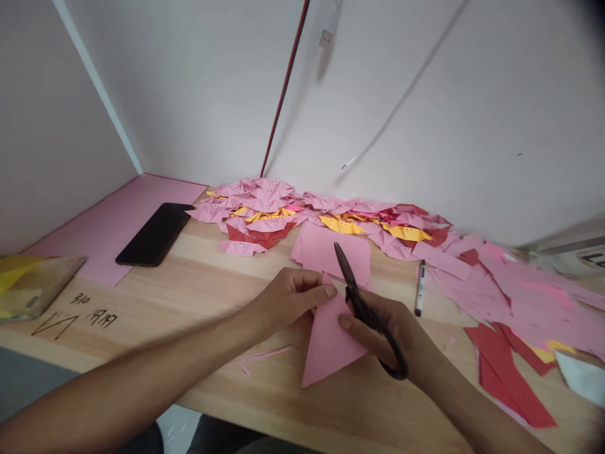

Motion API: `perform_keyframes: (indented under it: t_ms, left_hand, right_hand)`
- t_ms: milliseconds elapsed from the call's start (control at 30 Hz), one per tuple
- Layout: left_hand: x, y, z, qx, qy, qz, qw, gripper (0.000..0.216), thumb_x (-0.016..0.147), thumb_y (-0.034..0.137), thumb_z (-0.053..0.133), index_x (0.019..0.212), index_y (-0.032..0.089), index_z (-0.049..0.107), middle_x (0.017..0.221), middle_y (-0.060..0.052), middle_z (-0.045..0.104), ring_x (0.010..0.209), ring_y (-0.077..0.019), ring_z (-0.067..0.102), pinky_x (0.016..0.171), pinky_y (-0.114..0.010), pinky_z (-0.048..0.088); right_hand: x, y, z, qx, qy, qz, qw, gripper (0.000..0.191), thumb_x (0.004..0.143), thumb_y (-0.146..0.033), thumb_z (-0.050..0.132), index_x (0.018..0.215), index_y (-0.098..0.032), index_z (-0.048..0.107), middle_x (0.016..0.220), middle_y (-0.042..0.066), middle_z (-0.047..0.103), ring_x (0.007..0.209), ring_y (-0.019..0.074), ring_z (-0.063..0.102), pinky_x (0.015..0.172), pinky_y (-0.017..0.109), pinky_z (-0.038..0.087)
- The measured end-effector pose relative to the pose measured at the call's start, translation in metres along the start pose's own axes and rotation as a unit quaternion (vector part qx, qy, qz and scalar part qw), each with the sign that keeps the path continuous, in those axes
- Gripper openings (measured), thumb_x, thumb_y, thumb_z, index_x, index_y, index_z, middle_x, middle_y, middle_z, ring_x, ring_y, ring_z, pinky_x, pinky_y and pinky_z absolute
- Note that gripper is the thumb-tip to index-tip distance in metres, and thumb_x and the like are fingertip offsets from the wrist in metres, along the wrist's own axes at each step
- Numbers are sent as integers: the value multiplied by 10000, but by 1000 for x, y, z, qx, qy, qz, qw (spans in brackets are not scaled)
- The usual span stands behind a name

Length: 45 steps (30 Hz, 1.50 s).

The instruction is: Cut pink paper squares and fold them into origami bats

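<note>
The paper triangle (328, 343) is pink. The scissors (353, 291) and the flat phone (155, 234) are black. The wooden table (198, 296) is light brown.

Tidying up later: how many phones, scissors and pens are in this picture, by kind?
Phone: 1
Scissors: 1
Pen: 1
Total: 3

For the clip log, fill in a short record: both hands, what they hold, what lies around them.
left hand: pinches the top of the pink paper triangle
right hand: holds black scissors, blades pointing away, at the triangle's upper edge
table: light wood, handwriting at left
behind: pile of folded paper figures in pink, red, yellow; stack of pink sheets
left: black phone
right: pen, red scraps
</note>
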<state>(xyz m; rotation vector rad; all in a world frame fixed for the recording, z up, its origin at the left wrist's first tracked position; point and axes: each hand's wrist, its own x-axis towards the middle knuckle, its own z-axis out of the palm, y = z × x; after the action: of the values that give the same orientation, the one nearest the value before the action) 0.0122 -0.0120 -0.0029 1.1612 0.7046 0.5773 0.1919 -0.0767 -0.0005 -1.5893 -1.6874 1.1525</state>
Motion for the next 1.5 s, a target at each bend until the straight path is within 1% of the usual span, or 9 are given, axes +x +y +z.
perform_keyframes:
  t_ms: [133,233,333,567,733,967,1133,1300,1500]
  left_hand:
    - [0,-12,2,-19,-56,-26,998,286,742,371,709,827,98,686,781,-45,642,675,-110,551,619,-213,396]
    - [-2,-19,2,-26,-74,-60,995,349,749,430,687,831,90,687,753,-63,637,638,-125,552,560,-219,382]
    - [-4,-17,3,-6,-80,-76,994,366,761,451,661,808,89,685,708,-59,616,591,-119,518,504,-211,339]
    - [-7,-11,9,113,-152,-52,980,280,795,378,602,801,112,689,708,-26,581,634,-121,485,541,-203,337]
    - [-8,-10,12,119,-135,-35,983,363,849,434,516,658,132,579,624,10,486,562,-92,400,506,-204,273]
    - [-9,-8,11,115,-127,-34,985,440,855,507,494,598,150,470,547,27,417,484,-77,356,462,-221,240]
    - [-6,-11,5,77,-139,-65,985,464,839,564,496,639,146,512,548,3,513,429,-77,468,407,-190,341]
    - [-1,-12,-1,45,-99,-89,990,493,764,600,580,610,133,536,525,1,526,384,-66,471,361,-174,342]
    - [0,-5,-4,73,-42,-72,994,465,783,543,590,576,128,560,487,-4,541,356,-69,471,372,-180,368]
  right_hand:
    - [-1,0,-2,-4,72,0,997,296,808,-420,535,663,-191,413,602,-45,349,545,92,330,475,215,264]
    - [0,0,-7,7,113,19,993,306,799,-437,547,665,-193,422,596,-43,371,539,95,350,471,214,284]
    - [2,0,-12,13,108,35,993,302,779,-437,589,676,-190,450,591,-42,395,531,95,361,462,212,294]
    - [2,4,-13,29,86,17,996,275,764,-423,654,719,-176,542,606,-22,497,534,102,435,449,205,332]
    - [1,8,-12,41,110,20,993,272,777,-423,647,720,-175,552,604,-20,517,534,106,457,456,210,339]
    - [0,8,-12,62,161,19,985,299,822,-467,577,723,-187,543,595,-23,492,530,116,447,466,232,339]
    - [2,10,-18,87,232,11,969,282,814,-442,599,705,-197,512,611,-27,446,544,114,420,467,243,309]
    - [7,11,-27,116,269,26,956,269,800,-405,624,672,-203,500,558,-31,459,506,113,440,448,243,322]
    - [6,8,-31,101,249,29,963,370,817,-449,596,561,-203,491,471,-7,495,434,115,442,403,254,306]
